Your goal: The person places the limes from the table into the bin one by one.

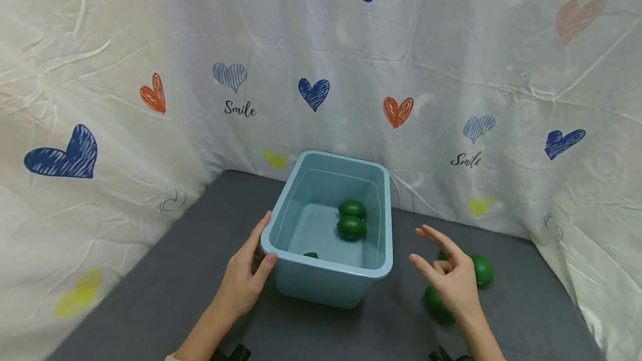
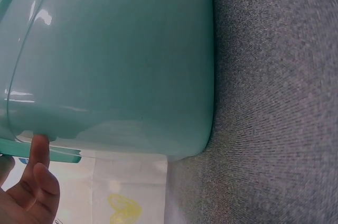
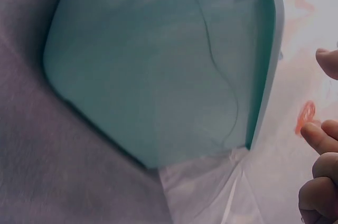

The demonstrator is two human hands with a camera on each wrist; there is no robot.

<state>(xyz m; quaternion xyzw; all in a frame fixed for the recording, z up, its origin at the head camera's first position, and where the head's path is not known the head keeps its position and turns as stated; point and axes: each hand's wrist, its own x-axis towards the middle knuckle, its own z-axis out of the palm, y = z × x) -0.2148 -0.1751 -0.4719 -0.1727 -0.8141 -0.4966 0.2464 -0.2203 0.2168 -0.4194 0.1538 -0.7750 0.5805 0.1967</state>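
Remotely, I see the nearest green fruit (image 1: 436, 306) at seven o'clock from the right hand (image 1: 457, 282), the closer hand, whose thumb and fingertips stand apart, empty; a second fruit (image 1: 482, 270) sits at three. Toward ten, the tub (image 1: 321, 287) points its long axis near twelve, the left hand (image 1: 242, 280) holding its eight-o'clock corner, more fruit (image 1: 351, 228) inside.

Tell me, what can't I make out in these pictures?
Head view: most of the nearest green object inside the blue bin, hidden by the bin's near wall.
Head view: parts of the green objects outside, covered by the right hand.
Left wrist view: the rest of the left hand, cut off by the picture's edges.
Right wrist view: the bin's contents, hidden by its outer wall.
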